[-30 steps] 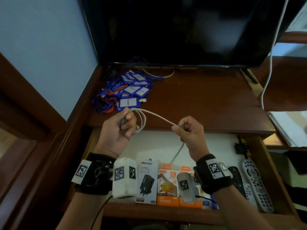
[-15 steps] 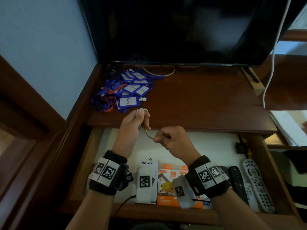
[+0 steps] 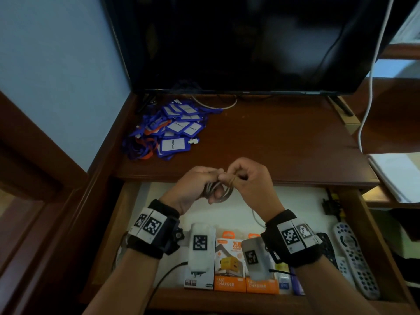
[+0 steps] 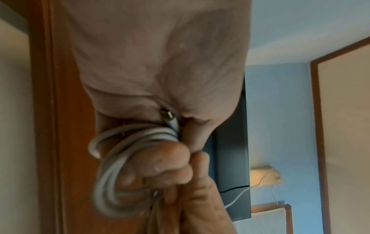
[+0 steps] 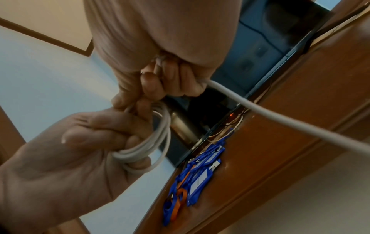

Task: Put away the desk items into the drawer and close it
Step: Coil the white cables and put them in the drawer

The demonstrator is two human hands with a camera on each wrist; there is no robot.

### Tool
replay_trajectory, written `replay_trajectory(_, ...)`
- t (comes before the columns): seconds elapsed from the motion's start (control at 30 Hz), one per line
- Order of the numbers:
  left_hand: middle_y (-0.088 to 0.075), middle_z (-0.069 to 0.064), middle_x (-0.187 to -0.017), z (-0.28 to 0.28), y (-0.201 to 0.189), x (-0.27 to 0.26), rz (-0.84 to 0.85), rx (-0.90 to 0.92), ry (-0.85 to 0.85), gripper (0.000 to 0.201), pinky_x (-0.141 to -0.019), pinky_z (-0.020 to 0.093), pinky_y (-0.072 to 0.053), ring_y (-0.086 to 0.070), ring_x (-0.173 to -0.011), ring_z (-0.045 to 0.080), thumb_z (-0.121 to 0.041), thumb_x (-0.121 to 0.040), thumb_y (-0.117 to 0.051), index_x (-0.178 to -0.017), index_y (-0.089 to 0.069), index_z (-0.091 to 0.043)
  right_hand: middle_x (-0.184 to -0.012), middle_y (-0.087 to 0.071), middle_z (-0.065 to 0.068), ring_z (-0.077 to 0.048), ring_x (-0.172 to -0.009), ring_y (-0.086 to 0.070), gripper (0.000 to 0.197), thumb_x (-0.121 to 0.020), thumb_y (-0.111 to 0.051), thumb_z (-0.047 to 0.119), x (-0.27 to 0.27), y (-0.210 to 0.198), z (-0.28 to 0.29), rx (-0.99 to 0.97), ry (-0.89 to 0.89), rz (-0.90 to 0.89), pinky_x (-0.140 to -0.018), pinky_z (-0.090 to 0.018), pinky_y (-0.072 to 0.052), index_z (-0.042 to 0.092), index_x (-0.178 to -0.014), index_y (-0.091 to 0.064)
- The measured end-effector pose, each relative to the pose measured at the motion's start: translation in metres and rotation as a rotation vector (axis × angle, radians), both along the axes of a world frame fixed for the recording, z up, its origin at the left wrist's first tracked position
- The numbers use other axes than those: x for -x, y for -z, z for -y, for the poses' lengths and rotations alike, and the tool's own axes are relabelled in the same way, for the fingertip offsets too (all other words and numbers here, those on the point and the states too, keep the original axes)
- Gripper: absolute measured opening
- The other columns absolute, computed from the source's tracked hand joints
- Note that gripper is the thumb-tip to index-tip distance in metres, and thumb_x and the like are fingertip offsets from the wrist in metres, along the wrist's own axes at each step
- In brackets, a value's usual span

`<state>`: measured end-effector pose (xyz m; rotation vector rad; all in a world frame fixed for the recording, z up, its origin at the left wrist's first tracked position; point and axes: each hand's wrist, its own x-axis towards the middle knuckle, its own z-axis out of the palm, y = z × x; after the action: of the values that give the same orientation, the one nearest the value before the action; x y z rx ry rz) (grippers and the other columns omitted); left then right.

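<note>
1. The drawer (image 3: 127,214) stands pulled out below the desk top (image 3: 284,144); I take it as the landmark. Inside, along its front edge, stand charger boxes (image 3: 229,262); at its right end lie remote controls (image 3: 356,258).
2. The left hand (image 3: 193,189) and right hand (image 3: 252,185) meet just above the drawer's back edge, knuckles touching.
3. The white cable (image 3: 218,192) hangs between them over the drawer. The left hand's fingers are curled round the coil; the right hand pinches the loose tail.
4. Judgement: the cable is light, soft and springy, so loops will want to open. Best gripped across the whole bundle, not by one strand.
5. The blue badge holders (image 3: 172,133) lie on the desk top behind the drawer's left half: light, tangle-prone lanyards, best scooped as a heap.
6. Hidden: the cable's far plug, the loop count, and the drawer floor under both wrists. A plug tip (image 4: 168,115) shows at the left palm.
</note>
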<state>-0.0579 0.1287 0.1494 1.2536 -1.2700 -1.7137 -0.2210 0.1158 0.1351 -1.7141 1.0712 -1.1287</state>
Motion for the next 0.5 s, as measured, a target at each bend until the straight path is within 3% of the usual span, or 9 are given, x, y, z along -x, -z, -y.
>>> replay_trajectory(0.07, -0.052, 0.003, -0.052, 0.006, -0.007, -0.001, 0.014, -0.019, 0.080, 0.036, -0.048, 0.024, -0.035, -0.041, -0.042, 0.013, -0.023, -0.101, -0.040, -0.087, -0.065, -0.001, -0.053, -0.041, -0.005, -0.012, -0.046, -0.031, 0.026, -0.077, -0.076, 0.010, 0.006, -0.001, 0.004, -0.009, 0.016, 0.031, -0.046, -0.019, -0.030, 0.004, -0.077, -0.051)
replay_trajectory(0.13, -0.045, 0.001, -0.050, 0.009, -0.013, -0.002, 0.014, -0.012, 0.122, 0.037, -0.045, 0.021, -0.033, -0.036, -0.042, 0.013, -0.024, -0.100, -0.041, -0.084, -0.065, -0.001, -0.053, -0.040, -0.006, -0.015, -0.047, -0.031, 0.027, -0.078, -0.075, 0.010, 0.013, -0.001, 0.008, -0.008, -0.011, 0.064, -0.046, -0.024, -0.030, 0.005, -0.076, -0.049)
replay_trajectory(0.3, -0.034, -0.001, -0.051, 0.012, -0.021, -0.008, -0.102, 0.028, -0.006, 0.034, -0.043, 0.017, -0.031, -0.031, -0.041, 0.012, -0.028, -0.095, -0.044, -0.074, -0.060, -0.006, -0.052, -0.046, 0.008, -0.007, -0.046, -0.035, 0.016, -0.086, -0.066, 0.004, 0.030, 0.003, 0.012, -0.043, -0.028, 0.148, -0.047, -0.018, -0.032, 0.006, -0.075, -0.054)
replay_trajectory(0.37, -0.033, -0.002, -0.052, 0.011, -0.024, -0.010, -0.127, 0.027, -0.056, 0.032, -0.047, 0.017, -0.036, -0.031, -0.043, 0.012, -0.029, -0.093, -0.046, -0.073, -0.058, -0.008, -0.051, -0.047, 0.010, -0.004, -0.045, -0.037, 0.015, -0.087, -0.062, -0.001, 0.035, 0.007, 0.014, -0.083, -0.026, 0.179, -0.047, -0.016, -0.033, 0.005, -0.076, -0.055)
replay_trajectory(0.5, -0.030, -0.004, -0.053, 0.011, -0.027, -0.011, -0.204, 0.026, -0.206, 0.029, -0.070, 0.028, -0.044, -0.029, -0.043, 0.012, -0.026, -0.097, -0.043, -0.074, -0.053, -0.011, -0.052, -0.049, 0.011, -0.003, -0.047, -0.039, 0.018, -0.088, -0.059, -0.006, 0.038, 0.017, 0.016, -0.156, 0.017, 0.194, -0.048, -0.014, -0.034, 0.007, -0.076, -0.056)
